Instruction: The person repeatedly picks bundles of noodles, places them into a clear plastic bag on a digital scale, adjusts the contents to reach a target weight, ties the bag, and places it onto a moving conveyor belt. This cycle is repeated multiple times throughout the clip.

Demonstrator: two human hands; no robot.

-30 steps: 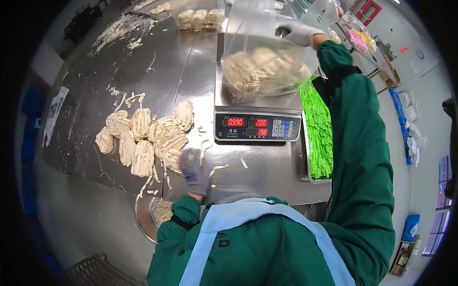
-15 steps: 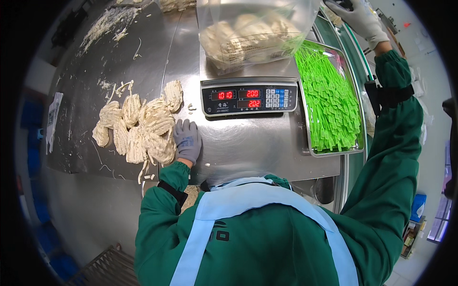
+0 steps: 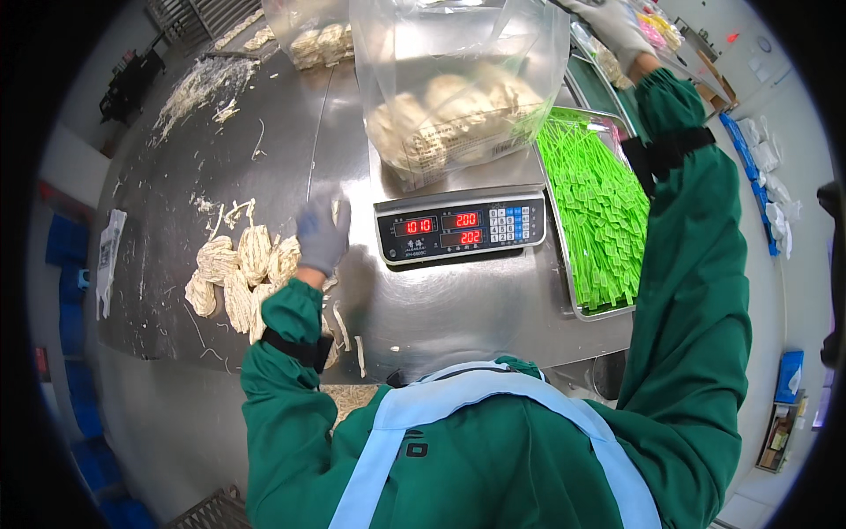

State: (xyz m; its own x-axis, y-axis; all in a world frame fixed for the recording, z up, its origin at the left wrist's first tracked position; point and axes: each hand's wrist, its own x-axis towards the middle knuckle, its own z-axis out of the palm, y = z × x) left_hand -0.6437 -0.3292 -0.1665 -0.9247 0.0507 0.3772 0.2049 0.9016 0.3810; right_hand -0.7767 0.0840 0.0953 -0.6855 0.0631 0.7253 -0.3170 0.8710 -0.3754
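Observation:
My left hand [image 3: 322, 236], in a grey glove, is raised beside and partly over a pile of dried noodle bundles [image 3: 238, 286]; its fingers point away from me, thumb apart, slightly blurred. A clear plastic bag [image 3: 454, 115] holding several noodle bundles stands upright and wide-mouthed on the digital scale [image 3: 463, 227], whose red display is lit. At the top edge, my gloved right hand [image 3: 617, 33] reaches past the bag's upper right side. Its fingers are partly cut off by the frame, and a dark thing shows near them.
A metal tray [image 3: 577, 304] of bright green plastic ties [image 3: 595, 207] lies right of the scale. Another clear bag of noodles [image 3: 319, 44] stands behind. Noodle crumbs [image 3: 207, 93] scatter the steel table [image 3: 423, 317], and a flat white packet [image 3: 109, 263] lies at its left edge.
My left hand has lifted from the table beside the noodle pile and moved farther away from me. My right hand has shifted left toward the bag. The view has also moved.

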